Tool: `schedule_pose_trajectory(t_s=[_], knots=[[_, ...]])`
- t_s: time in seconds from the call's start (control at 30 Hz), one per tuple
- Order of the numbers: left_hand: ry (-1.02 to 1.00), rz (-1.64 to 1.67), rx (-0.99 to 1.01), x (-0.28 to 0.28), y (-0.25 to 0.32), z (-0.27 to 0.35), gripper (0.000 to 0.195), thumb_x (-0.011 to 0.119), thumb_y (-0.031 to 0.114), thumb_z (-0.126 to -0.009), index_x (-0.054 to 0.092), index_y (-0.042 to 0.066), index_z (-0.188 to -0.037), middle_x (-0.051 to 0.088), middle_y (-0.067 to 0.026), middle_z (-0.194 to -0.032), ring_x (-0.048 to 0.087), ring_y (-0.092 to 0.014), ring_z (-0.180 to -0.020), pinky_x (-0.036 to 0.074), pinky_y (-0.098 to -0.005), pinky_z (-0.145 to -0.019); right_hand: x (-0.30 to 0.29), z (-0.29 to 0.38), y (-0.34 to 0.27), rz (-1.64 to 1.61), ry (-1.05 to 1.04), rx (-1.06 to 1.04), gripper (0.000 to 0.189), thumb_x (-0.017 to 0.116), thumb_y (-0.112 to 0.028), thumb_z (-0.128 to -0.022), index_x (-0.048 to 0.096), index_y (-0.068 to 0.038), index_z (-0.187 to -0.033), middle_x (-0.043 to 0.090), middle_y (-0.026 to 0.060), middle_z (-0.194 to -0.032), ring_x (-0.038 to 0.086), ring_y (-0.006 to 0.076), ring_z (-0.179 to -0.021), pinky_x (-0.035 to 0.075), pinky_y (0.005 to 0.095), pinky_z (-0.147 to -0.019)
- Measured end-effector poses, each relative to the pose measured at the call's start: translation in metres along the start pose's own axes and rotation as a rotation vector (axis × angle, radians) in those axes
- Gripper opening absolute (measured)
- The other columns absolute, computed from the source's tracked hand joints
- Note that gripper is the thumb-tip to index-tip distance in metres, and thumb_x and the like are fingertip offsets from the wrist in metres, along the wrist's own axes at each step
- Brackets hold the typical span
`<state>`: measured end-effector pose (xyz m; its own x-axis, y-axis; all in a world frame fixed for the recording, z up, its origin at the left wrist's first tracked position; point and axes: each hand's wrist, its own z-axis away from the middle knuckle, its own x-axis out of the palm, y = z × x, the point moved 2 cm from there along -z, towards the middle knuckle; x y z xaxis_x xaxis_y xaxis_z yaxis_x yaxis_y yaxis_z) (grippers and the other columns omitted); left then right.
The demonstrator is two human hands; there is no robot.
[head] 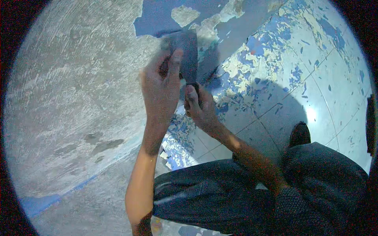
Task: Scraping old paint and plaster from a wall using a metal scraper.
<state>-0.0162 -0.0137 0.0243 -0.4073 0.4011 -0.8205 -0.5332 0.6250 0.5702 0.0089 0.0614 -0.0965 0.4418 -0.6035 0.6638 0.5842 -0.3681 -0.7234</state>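
Observation:
A wide, flat scraper (189,56), probably a putty knife, is held with its blade up against the partly stripped wall (79,73). My right hand (202,107) grips its dark handle, the thumb laid along it. Higher up, my left hand (161,82) holds the left side of the blade, its thumb on the face; the fingers are blurred and partly hidden. Around the blade's far edge, blue paint (159,17) still coats the wall, broken by a bare grey patch (185,16).
Blue and cream paint flakes (245,70) litter the pale tiled floor (322,97) along the wall's foot. My bent legs (212,191) and a dark shoe (300,134) are close below my hands. A dark object (370,125) stands at the right rim.

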Motion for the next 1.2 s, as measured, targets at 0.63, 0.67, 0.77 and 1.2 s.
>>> schedule_pose_trajectory(t_s=[0.63, 0.67, 0.77, 1.2], knots=[[0.022, 0.123, 0.009, 0.005, -0.002, 0.001, 0.027, 0.060, 0.023, -0.091, 0.064, -0.004, -0.087, 0.052, -0.0026, -0.058, 0.045, -0.006, -0.054, 0.040, -0.0246, -0.050, -0.001, -0.001, -0.004, 0.241, 0.056, -0.151, 0.037, 0.040, -0.037, -0.099, 0.048, -0.005, -0.082, 0.046, -0.0012, -0.055, 0.043, 0.0076, -0.046, 0.036, 0.0257, -0.043], [0.023, 0.125, 0.012, 0.006, -0.002, -0.003, 0.027, 0.060, 0.023, -0.091, 0.064, -0.004, -0.087, 0.052, -0.0026, -0.058, 0.045, -0.006, -0.054, 0.040, -0.0246, -0.050, -0.002, -0.006, -0.005, 0.242, 0.055, -0.154, 0.037, 0.040, -0.037, -0.099, 0.048, -0.005, -0.082, 0.046, -0.0012, -0.055, 0.043, 0.0076, -0.046, 0.036, 0.0257, -0.043], [0.037, 0.145, 0.060, 0.004, -0.006, -0.005, 0.024, 0.060, 0.021, -0.091, 0.064, -0.003, -0.085, 0.052, -0.0040, -0.057, 0.046, -0.007, -0.053, 0.039, -0.0265, -0.049, 0.002, 0.001, -0.016, 0.186, 0.019, -0.212, 0.038, 0.040, -0.037, -0.099, 0.048, -0.005, -0.081, 0.046, -0.0012, -0.055, 0.042, 0.0074, -0.045, 0.036, 0.0255, -0.043], [0.059, 0.102, 0.130, 0.013, 0.002, -0.001, 0.030, 0.059, 0.024, -0.092, 0.060, -0.002, -0.078, 0.048, -0.0021, -0.055, 0.040, -0.006, -0.054, 0.034, -0.0250, -0.048, -0.013, 0.003, -0.004, 0.096, 0.067, -0.097, 0.035, 0.044, -0.035, -0.098, 0.048, -0.004, -0.081, 0.046, -0.0023, -0.056, 0.043, 0.0070, -0.047, 0.035, 0.0259, -0.043]])
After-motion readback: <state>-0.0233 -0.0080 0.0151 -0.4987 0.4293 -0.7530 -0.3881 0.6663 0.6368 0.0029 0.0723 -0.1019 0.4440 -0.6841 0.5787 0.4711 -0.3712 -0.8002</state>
